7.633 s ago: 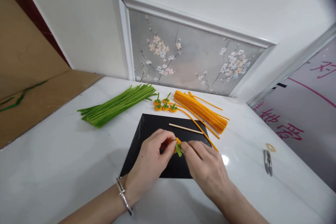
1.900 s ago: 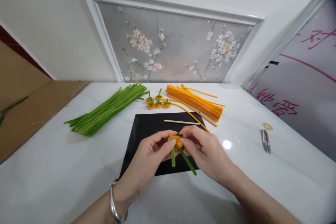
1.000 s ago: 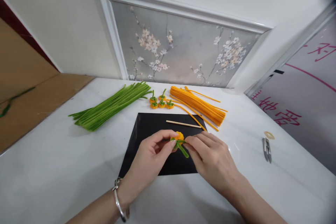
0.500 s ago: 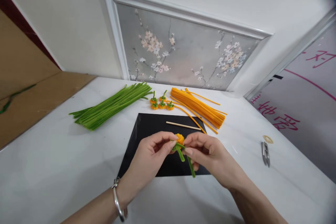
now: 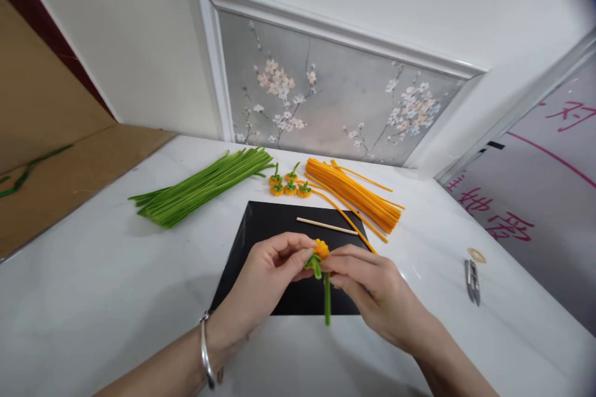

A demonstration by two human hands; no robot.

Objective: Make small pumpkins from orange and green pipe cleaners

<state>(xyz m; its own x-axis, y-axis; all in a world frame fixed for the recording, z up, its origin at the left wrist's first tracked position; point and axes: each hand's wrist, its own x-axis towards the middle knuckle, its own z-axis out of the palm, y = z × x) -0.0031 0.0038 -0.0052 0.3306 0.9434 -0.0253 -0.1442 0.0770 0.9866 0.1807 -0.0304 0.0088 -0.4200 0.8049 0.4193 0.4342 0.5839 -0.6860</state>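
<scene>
Just below the frame's centre, the left hand (image 5: 267,270) pinches the orange piece (image 5: 321,249) while the right hand (image 5: 375,279) grasps its green strip (image 5: 327,303), apparently mid-shaping; the next move likely needs steady left-hand support.

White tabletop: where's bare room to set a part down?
Free: left, between green bundle and bracelet; right, between right hand and snips. Crowded: the back, with that bundle, five small orange pieces and the orange bundle; the middle of the black mat, under left hand and right hand.
</scene>
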